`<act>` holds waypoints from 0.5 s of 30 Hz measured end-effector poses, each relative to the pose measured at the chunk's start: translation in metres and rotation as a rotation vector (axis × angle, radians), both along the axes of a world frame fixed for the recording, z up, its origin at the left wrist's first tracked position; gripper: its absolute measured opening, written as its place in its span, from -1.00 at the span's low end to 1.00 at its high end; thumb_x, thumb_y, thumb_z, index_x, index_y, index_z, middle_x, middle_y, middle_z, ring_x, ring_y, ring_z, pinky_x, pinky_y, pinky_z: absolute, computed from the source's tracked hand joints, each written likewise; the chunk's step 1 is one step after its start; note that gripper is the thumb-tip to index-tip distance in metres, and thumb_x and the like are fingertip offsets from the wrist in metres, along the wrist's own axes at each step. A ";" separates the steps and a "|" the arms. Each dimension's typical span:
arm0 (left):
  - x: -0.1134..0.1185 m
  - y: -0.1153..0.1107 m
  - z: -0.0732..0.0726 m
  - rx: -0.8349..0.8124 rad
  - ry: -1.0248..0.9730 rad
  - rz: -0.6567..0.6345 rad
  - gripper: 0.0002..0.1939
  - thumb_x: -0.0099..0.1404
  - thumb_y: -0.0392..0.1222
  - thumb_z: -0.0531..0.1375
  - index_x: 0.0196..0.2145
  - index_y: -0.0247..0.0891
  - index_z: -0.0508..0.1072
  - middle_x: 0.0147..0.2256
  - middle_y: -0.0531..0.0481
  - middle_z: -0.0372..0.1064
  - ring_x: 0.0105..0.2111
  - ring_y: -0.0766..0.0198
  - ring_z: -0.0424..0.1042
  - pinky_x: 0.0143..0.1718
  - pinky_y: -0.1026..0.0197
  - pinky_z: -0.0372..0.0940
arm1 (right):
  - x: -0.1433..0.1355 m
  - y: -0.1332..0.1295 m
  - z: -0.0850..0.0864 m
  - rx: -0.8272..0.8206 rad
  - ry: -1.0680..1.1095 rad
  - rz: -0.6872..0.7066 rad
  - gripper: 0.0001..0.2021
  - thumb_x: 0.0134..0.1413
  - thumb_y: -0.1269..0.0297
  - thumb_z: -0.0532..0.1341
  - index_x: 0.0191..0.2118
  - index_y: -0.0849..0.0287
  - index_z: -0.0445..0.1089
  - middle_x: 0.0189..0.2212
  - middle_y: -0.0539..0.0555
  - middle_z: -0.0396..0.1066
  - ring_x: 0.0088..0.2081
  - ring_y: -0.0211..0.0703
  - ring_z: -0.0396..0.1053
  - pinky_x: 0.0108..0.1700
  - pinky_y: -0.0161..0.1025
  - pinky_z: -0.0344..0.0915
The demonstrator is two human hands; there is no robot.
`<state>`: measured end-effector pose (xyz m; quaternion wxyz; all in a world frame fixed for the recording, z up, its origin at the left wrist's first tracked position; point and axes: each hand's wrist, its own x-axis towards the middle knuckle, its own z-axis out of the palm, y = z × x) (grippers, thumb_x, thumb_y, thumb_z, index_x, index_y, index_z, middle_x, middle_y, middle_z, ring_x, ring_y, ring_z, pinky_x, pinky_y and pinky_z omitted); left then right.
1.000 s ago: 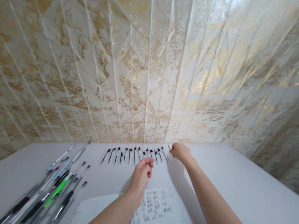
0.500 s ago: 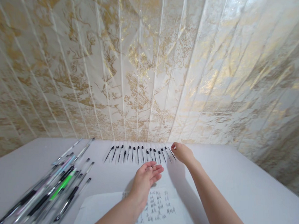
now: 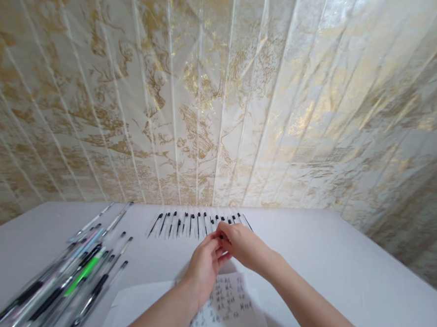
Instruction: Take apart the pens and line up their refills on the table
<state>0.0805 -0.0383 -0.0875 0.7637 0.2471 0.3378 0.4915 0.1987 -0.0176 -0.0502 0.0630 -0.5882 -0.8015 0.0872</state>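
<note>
A row of thin clear refills with black ends [image 3: 190, 224] lies along the far side of the white table. My right hand [image 3: 236, 239] is at the near edge of this row, its fingers pinched on a small black piece [image 3: 221, 237]. Against its fingertips rests my left hand [image 3: 208, 255], palm turned inward and fingers partly curled; whether it also grips the piece cannot be made out. Beneath my left wrist lies a sheet of handwritten paper [image 3: 138, 306].
Many pens spread over the left of the table, among them a green one [image 3: 83, 273] and several black-gripped ones [image 3: 47, 302]. Behind the table [image 3: 321, 266] hangs a gold-patterned pleated curtain [image 3: 200, 110].
My right hand has moved left and nearer from the right end of the row to meet my left hand. The view has shifted slightly.
</note>
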 end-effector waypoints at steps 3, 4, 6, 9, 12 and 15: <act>-0.004 -0.007 0.000 0.039 0.116 -0.083 -0.78 0.21 -0.26 0.11 -0.17 -0.28 0.41 -0.10 -0.16 0.44 -0.13 0.17 0.43 -0.09 0.13 0.26 | 0.029 0.025 -0.001 0.023 -0.042 -0.117 -0.83 0.22 0.42 0.02 -0.17 0.19 0.33 -0.32 0.11 0.48 -0.30 -0.20 0.41 -0.33 -0.36 0.15; -0.005 -0.010 -0.002 0.061 0.171 -0.137 -0.76 0.21 -0.22 0.13 -0.15 -0.28 0.40 -0.07 -0.18 0.43 -0.11 0.15 0.43 -0.09 0.12 0.26 | 0.040 0.034 -0.003 0.040 -0.070 -0.187 -0.79 0.26 0.44 -0.04 -0.14 0.24 0.32 -0.30 0.18 0.47 -0.26 -0.16 0.41 -0.30 -0.32 0.18; -0.007 -0.015 -0.009 0.119 0.248 -0.244 -0.75 0.18 -0.17 0.16 -0.18 -0.30 0.40 -0.15 -0.22 0.46 -0.19 0.14 0.46 -0.17 0.13 0.27 | 0.059 0.052 -0.011 0.042 -0.129 -0.306 -0.77 0.26 0.48 -0.05 -0.09 0.32 0.30 -0.26 0.26 0.45 -0.24 -0.10 0.41 -0.26 -0.24 0.23; -0.009 -0.017 -0.024 0.200 0.258 -0.317 -0.79 0.17 -0.16 0.15 -0.26 -0.34 0.40 -0.33 -0.20 0.49 -0.38 0.22 0.46 -0.34 0.20 0.25 | 0.075 0.072 -0.029 0.012 -0.189 -0.387 -0.77 0.25 0.29 0.09 -0.04 0.28 0.31 -0.18 0.15 0.40 -0.22 -0.13 0.40 -0.19 -0.13 0.34; -0.009 -0.016 -0.034 0.206 0.249 -0.312 -0.81 0.16 -0.18 0.14 -0.30 -0.34 0.39 -0.38 -0.16 0.48 -0.45 0.27 0.43 -0.42 0.24 0.21 | 0.079 0.083 -0.043 -0.009 -0.214 -0.399 -0.71 0.20 0.20 0.15 -0.01 0.22 0.31 -0.07 0.12 0.35 -0.15 -0.12 0.38 -0.13 -0.06 0.37; -0.009 -0.014 -0.037 0.196 0.232 -0.312 -0.80 0.13 -0.17 0.15 -0.30 -0.33 0.39 -0.39 -0.15 0.48 -0.46 0.27 0.42 -0.43 0.25 0.21 | 0.083 0.091 -0.047 -0.025 -0.230 -0.404 -0.70 0.20 0.22 0.15 0.00 0.23 0.30 -0.04 0.15 0.33 -0.12 -0.09 0.37 -0.11 -0.05 0.36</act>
